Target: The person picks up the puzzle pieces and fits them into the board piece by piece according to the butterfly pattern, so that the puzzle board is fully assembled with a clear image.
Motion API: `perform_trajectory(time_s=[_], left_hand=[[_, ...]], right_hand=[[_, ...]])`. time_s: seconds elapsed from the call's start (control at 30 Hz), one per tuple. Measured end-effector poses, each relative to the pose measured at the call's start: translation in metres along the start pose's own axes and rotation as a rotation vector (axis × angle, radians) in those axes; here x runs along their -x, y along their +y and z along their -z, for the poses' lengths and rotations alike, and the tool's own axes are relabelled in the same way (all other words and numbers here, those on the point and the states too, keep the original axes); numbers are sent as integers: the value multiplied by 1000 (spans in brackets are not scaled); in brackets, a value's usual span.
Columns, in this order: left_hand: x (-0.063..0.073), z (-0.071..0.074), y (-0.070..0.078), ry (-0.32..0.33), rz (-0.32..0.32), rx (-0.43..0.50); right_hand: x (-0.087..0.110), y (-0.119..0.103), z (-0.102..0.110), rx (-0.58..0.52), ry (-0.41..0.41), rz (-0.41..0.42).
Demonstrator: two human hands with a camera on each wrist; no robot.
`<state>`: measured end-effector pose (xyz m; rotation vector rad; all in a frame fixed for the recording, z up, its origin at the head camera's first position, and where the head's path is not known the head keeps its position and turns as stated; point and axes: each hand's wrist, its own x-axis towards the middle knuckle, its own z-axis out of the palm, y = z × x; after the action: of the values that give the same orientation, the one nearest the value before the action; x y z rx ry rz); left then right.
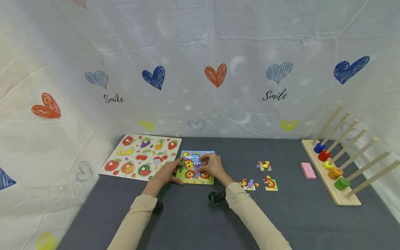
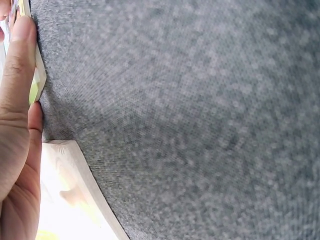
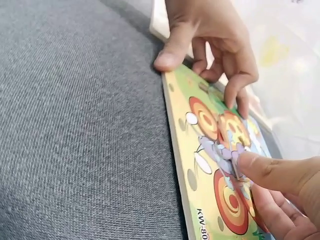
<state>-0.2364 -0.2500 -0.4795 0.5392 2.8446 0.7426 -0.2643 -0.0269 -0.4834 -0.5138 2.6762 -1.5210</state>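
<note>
A colourful butterfly jigsaw puzzle board (image 1: pixel 206 181) lies flat on the dark cloth. At its left side, my left hand (image 1: pixel 166 173) holds the board, thumb at the near left corner and fingers along the left edge. Over the middle of the picture, my right hand (image 1: pixel 214 165) pinches a puzzle piece (image 3: pixel 235 161) with purple on it. Seen from the right wrist, that piece stands slightly proud of the board, mostly covered by the thumb and fingers. Loose puzzle pieces (image 1: pixel 270 184) lie right of the board, one partly hidden by the right forearm.
Left of the puzzle is a white fruit-picture board (image 1: pixel 132 161), close to my left hand. On the right stand a wooden peg rack (image 1: pixel 350 199) with coloured rings and a pink block (image 1: pixel 308 171). A printed curtain (image 1: pixel 187 45) hangs behind the table.
</note>
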Motion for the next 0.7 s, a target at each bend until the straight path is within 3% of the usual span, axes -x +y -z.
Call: perform_trajectory(time_s=[0.17, 0.33, 0.5, 0.7], left_hand=[[2, 1, -1, 5, -7, -6], [3, 1, -2, 10, -21, -7], [3, 0, 0, 12, -28, -1], [3, 1, 1, 18, -29, 1]], right_hand=[[1, -1, -3, -93, 28, 17], [2, 2, -12, -195, -10, 57], [3, 6, -16, -190, -15, 59], [-3, 8, -16, -108, -38, 99]])
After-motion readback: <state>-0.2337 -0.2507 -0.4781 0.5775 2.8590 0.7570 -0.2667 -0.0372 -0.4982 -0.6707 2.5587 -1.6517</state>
